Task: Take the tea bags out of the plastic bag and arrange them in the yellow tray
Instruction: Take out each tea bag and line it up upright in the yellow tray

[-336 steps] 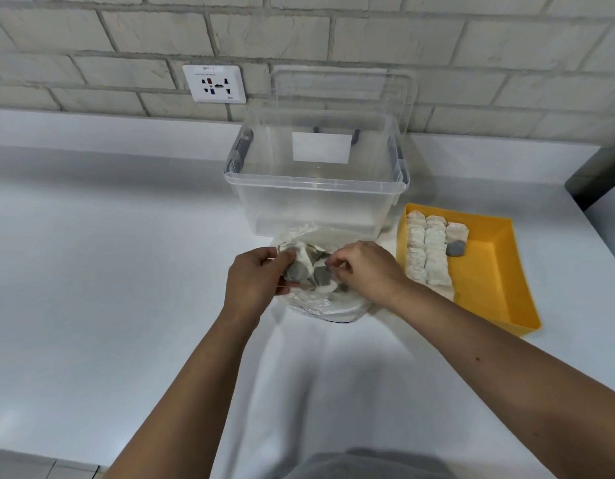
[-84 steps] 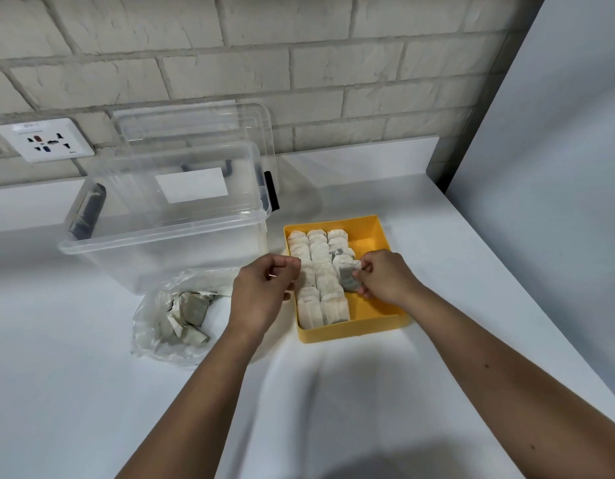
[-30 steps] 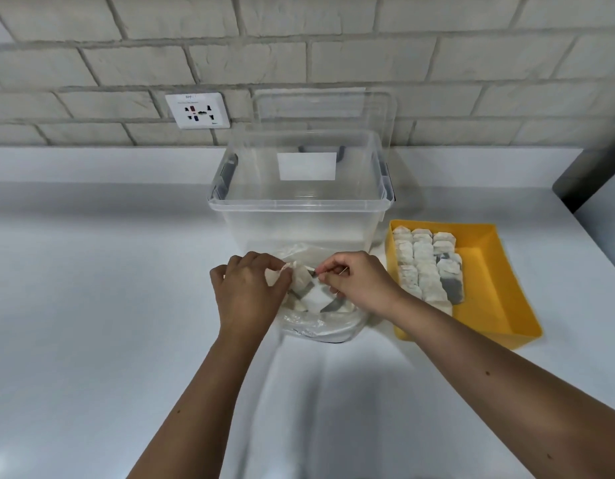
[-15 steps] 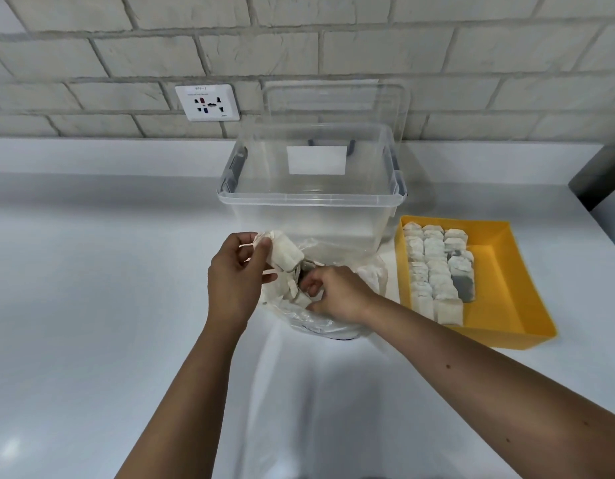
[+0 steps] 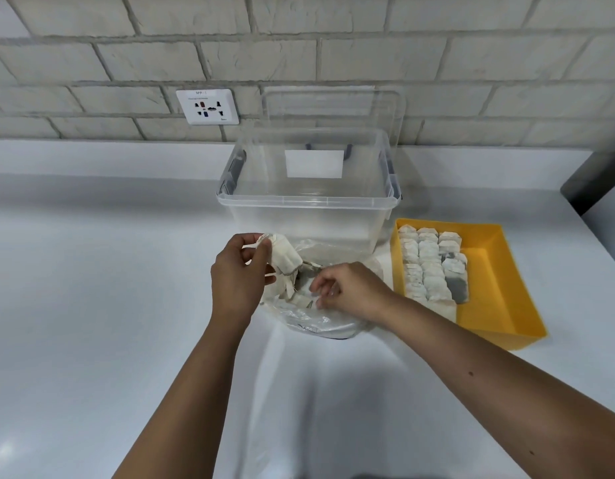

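A crumpled clear plastic bag (image 5: pixel 320 323) lies on the white counter in front of me, with several tea bags (image 5: pixel 301 299) loose inside. My left hand (image 5: pixel 237 278) pinches a white tea bag (image 5: pixel 283 254) lifted just above the bag's left edge. My right hand (image 5: pixel 351 288) reaches into the bag's mouth with fingers curled and slightly apart; I cannot tell if it grips anything. The yellow tray (image 5: pixel 496 271) sits to the right, its left half filled with three rows of tea bags (image 5: pixel 427 267), one of them dark grey (image 5: pixel 458 286).
A large clear storage box (image 5: pixel 309 202) stands open right behind the plastic bag, its lid (image 5: pixel 333 105) leaning on the brick wall. A wall socket (image 5: pixel 207 106) is at the back left. A dark vertical surface (image 5: pixel 593 181) borders the counter at the far right.
Half a second ago my left hand held the tea bag in much the same place; it stays raised. My right hand has shifted slightly within the bag's mouth.
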`<state>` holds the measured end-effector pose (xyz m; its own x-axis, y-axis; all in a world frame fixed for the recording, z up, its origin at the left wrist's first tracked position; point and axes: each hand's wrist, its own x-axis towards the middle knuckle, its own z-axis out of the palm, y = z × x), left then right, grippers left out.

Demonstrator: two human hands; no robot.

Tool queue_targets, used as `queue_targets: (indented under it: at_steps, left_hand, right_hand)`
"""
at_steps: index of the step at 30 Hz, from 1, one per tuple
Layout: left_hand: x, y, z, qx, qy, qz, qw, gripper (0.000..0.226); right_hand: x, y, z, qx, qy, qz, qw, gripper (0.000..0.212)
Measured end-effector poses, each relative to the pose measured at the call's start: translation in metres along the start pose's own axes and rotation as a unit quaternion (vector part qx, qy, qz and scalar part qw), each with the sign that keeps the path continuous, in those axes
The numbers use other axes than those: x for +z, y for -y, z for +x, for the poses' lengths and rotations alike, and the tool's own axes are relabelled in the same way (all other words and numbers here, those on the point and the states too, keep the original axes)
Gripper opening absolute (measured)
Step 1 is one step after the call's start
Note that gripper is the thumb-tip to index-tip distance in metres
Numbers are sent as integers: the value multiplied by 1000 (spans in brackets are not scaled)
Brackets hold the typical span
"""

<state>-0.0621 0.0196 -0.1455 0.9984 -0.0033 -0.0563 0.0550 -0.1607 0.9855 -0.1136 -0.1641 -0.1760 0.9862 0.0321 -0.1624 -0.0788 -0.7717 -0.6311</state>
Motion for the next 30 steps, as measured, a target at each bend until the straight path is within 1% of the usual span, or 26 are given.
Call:
queue_targets:
  at_steps: [2,6,9,11,12,14,16,18,20,22,24,25,26,28,29,30]
  left_hand:
    - [3,-1,-2,6,8,9,1000,15]
    - [1,-1,-3,19,9,28,999,14]
    - [-5,-1,-1,32,-2,44,999,16]
    - [-7,0,0,35,-8,47,998,19]
    - [-6,0,0,32,-5,44,999,19]
    - [1,-1,-5,11,24,24,999,18]
    - [14,-3,-13,-36,74,-8,997,17]
    - [28,-3,-23,-95,119,-36,988,18]
    - [37,-3,-30,-147,157,-66,974,19]
    - [41,-2,-32,-174,180,-73,965,19]
    - [41,-1,-33,-184,184,-67,963,19]
    - [41,0,-33,-190,183,-71,962,17]
    - [41,0,-34,-198,183,-84,959,16]
    - [41,0,-36,-215,185,-122,951,14]
    - [40,0,-38,-217,187,-133,949,15]
    - [40,0,-38,-215,187,-136,949,16]
  right_hand:
    - [13,6,6,4,28,-58,998,26]
    - [20,10,13,-3,6,-45,999,14]
    - [4,6,0,5,-34,17,999,6]
    - [-13,4,-15,27,-62,116,991,5]
    - [-21,5,-24,50,-59,188,979,5]
    - [-31,7,-41,98,-31,343,934,7]
    - [-33,9,-52,126,-23,436,891,8]
    - [-32,11,-57,150,-44,470,868,9]
    - [-28,12,-60,175,-68,484,855,12]
    - [-25,15,-62,185,-90,485,850,10]
    - [-24,18,-64,173,-107,489,848,12]
    - [-24,19,-65,164,-109,503,842,14]
    - [-24,21,-66,157,-104,529,827,15]
    - [-26,23,-68,150,-85,597,784,19]
    - [-26,24,-69,147,-76,617,769,22]
    - [-27,25,-69,145,-70,621,767,25]
